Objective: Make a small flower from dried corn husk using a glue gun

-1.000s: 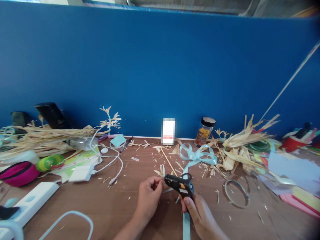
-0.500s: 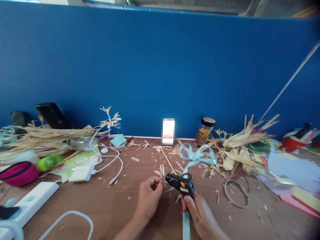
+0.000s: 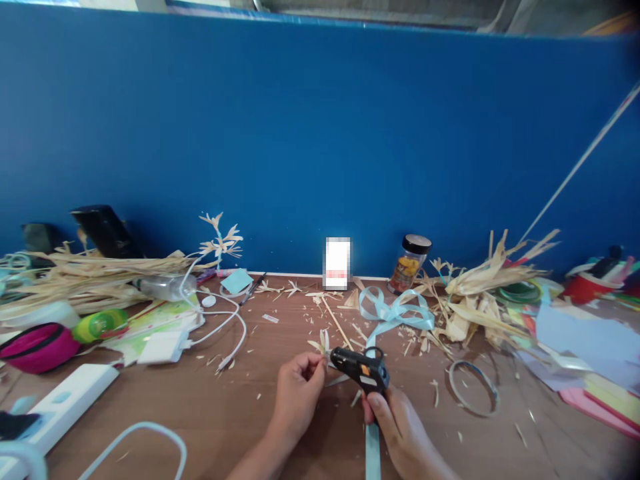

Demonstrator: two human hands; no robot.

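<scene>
Between thumb and fingertips, my left hand [image 3: 301, 383] pinches a small flower of pale dried husk [image 3: 323, 342], its petals pointing up and away from me. My right hand [image 3: 393, 415] grips a black glue gun [image 3: 361, 369] by its handle. The gun's nozzle end points left, close to the flower's base; whether it touches is hidden. A light blue ribbon [image 3: 372, 443] runs along the table beneath the gun and right hand, ending in loops at the back. A thin stick [image 3: 336, 322] lies behind the gun among husk scraps.
Dried husks [image 3: 115, 273] and a clear bottle lie at the left, with a white power strip [image 3: 60, 407] nearer. A black-lidded jar [image 3: 410, 263] stands before the blue partition [image 3: 320, 133]. More husks [image 3: 493, 287], a wire ring [image 3: 474, 388] and papers [image 3: 580, 340] lie right.
</scene>
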